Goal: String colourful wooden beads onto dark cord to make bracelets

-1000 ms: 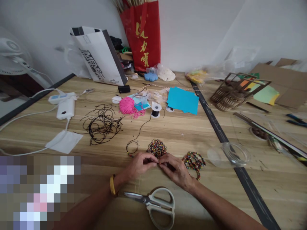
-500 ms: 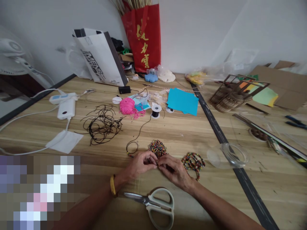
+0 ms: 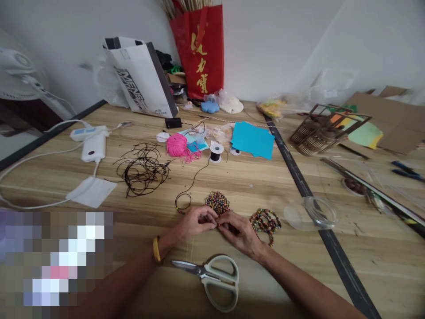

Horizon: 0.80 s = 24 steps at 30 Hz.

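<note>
My left hand is closed in a pinch, its fingertips on the thin black cord. The cord runs from a white spool, curls in a small loop and carries a few coloured beads beside that hand. My right hand pinches a small reddish bead against the left fingertips; most of it is hidden by the fingers. Just beyond both hands lies a pile of multicoloured beads. Strung loops of similar beads rest right of my right hand.
Scissors with pale handles lie open-bladed in front of me, below the hands. Tangled black cord, pink yarn and blue sheets lie farther back. A clear round container stands right, near a woven basket.
Both hands stay together in nearly the same place, with small finger shifts. A reddish bead now shows at the fingertips. The whole view has shifted slightly.
</note>
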### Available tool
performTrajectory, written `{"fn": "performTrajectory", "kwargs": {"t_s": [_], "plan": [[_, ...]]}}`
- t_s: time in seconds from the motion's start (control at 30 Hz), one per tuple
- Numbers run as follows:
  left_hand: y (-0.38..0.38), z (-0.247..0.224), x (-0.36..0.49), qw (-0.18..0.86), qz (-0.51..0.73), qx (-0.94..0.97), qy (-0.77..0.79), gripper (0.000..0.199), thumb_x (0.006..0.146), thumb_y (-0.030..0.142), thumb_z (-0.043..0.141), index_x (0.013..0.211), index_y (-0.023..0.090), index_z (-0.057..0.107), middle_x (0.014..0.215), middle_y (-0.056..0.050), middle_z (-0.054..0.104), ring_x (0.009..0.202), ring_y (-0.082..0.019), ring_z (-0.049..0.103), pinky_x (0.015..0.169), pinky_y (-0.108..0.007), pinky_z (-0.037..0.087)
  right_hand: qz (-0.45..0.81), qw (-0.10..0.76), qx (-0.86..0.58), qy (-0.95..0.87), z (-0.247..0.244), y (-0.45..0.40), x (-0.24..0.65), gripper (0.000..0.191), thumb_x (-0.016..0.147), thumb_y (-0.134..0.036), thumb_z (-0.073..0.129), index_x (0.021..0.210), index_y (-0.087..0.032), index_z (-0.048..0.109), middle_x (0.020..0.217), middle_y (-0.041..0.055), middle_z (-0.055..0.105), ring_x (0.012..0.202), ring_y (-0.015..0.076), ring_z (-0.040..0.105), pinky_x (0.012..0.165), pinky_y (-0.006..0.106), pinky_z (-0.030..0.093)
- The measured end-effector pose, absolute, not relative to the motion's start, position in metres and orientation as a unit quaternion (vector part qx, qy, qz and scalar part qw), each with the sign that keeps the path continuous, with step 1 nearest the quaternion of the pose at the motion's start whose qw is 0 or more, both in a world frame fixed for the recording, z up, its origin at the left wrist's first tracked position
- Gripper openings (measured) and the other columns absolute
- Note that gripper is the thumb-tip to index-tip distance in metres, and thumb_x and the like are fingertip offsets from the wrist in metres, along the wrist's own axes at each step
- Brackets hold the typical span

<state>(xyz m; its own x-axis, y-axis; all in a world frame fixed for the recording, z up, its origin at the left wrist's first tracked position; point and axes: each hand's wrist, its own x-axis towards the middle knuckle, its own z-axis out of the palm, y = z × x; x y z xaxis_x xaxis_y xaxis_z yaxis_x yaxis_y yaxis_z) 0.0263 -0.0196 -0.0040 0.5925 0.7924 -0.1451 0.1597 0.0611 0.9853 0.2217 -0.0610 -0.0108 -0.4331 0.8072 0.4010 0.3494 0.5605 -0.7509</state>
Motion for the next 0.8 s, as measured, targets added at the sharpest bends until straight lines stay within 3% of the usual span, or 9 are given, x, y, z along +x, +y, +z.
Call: {"fn": "performTrajectory", "kwargs": {"t_s": [0.53,0.8], "plan": [[-0.0197,-0.0055,0.0225,0.64,0.239,0.631,0.367,0.02,0.062,0.012,0.068,0.082,0.011,0.063,0.076,-0.005,0.067,0.068,-0.012,0.061,0.067,-0.025,0.05,0.301,0.374,-0.366,-0.797,-0.0121,-0.0621,0.2227,0.01,0.089,-0.015,0.054,0.096,-0.019,0.06,0.088,0.0079,0.066,0.079,0.0162,0.062,0.071,0.027,0.05],[-0.0228,-0.0058,0.0228,0.581,0.233,0.691,0.362,0.013,0.066,0.009,0.064,0.079,0.012,0.063,0.072,-0.002,0.065,0.065,-0.01,0.058,0.061,-0.02,0.046,0.297,0.374,-0.368,-0.798,-0.0097,-0.0627,0.2228,0.01,0.089,-0.015,0.054,0.095,-0.018,0.061,0.086,0.0076,0.066,0.078,0.0159,0.062,0.07,0.027,0.05]]}}
